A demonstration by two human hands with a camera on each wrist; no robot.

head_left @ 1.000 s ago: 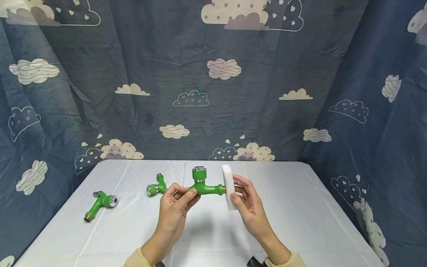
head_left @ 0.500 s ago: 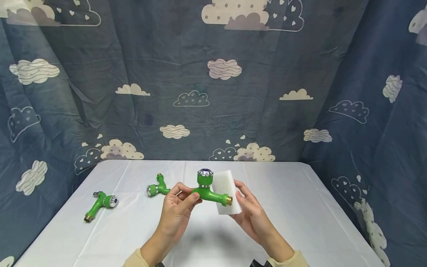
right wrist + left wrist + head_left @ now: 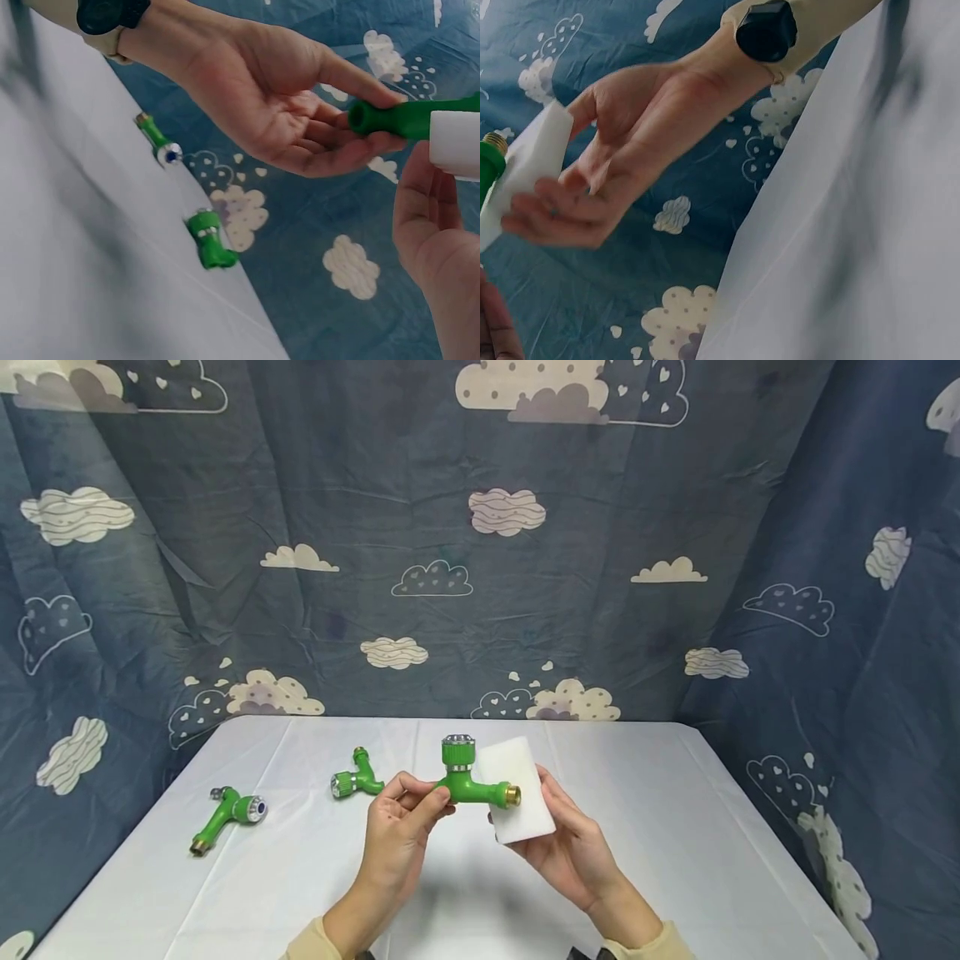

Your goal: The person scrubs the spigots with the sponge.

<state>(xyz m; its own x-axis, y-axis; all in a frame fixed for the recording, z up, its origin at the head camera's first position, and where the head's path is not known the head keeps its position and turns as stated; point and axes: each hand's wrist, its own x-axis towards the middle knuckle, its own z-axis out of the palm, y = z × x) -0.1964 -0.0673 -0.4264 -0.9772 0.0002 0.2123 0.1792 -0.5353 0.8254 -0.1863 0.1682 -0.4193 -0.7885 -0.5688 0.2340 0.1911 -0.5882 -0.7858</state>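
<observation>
Above the table, my left hand [image 3: 405,827] pinches the spout end of a green tap [image 3: 472,789] between thumb and fingers. The tap has a green and silver knob on top, and its brass threaded end points right. Behind that end stands a white sponge [image 3: 528,814], a flat block gripped by my right hand [image 3: 566,843]. In the left wrist view the sponge [image 3: 536,161] lies against or close beside the brass thread [image 3: 495,141]. The tap's open spout [image 3: 364,118] shows past the left fingertips in the right wrist view. Fingers behind the sponge are partly hidden.
Two more green taps lie on the white-covered table [image 3: 675,860]: one tap [image 3: 227,818] at the left, another tap [image 3: 357,777] farther back beside my left hand. A dark blue curtain [image 3: 337,610] with cloud prints stands behind and at both sides.
The sponge has turned from edge-on at the tap's brass end to a broad face behind it, and the brass end now shows. The left hand keeps its hold on the tap.
</observation>
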